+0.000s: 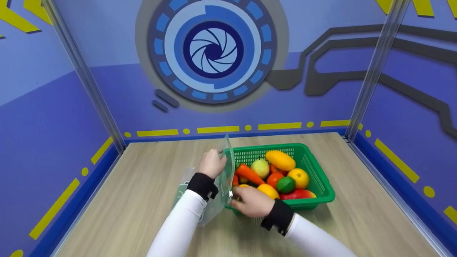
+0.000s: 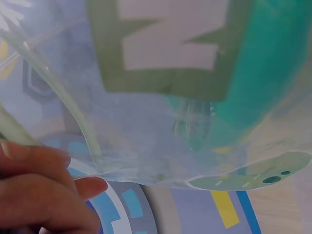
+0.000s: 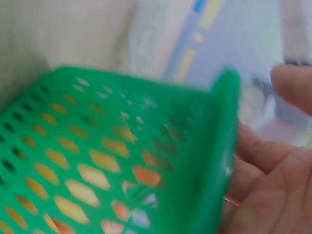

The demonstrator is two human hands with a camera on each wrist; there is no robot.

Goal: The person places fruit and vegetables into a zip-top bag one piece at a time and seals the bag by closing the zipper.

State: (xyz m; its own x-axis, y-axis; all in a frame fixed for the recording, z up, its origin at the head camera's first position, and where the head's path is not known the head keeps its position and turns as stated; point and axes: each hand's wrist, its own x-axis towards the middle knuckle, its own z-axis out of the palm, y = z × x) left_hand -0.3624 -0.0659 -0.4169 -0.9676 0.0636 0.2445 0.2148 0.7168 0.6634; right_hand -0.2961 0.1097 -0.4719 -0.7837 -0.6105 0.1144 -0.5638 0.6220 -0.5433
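A clear zip bag [image 1: 223, 178] with a pale green edge stands upright at the left end of a green basket [image 1: 321, 178]. My left hand [image 1: 212, 163] grips the bag near its top edge. In the left wrist view, the fingers [image 2: 39, 183] lie beside the clear plastic, which carries a printed label [image 2: 165, 48]. My right hand [image 1: 252, 201] is at the basket's near left corner, close to the bag's white slider [image 1: 230, 193]. In the right wrist view its thumb [image 3: 295, 90] stands apart from the fingers, which are partly hidden behind the basket rim [image 3: 226, 126].
The basket holds several fruits and vegetables, among them a carrot [image 1: 250, 174], a mango [image 1: 280, 160], an orange [image 1: 299, 177] and a green lime-like fruit [image 1: 286, 184]. Blue printed panels [image 1: 250, 114] enclose the wooden table [image 1: 142, 185] at the back and sides.
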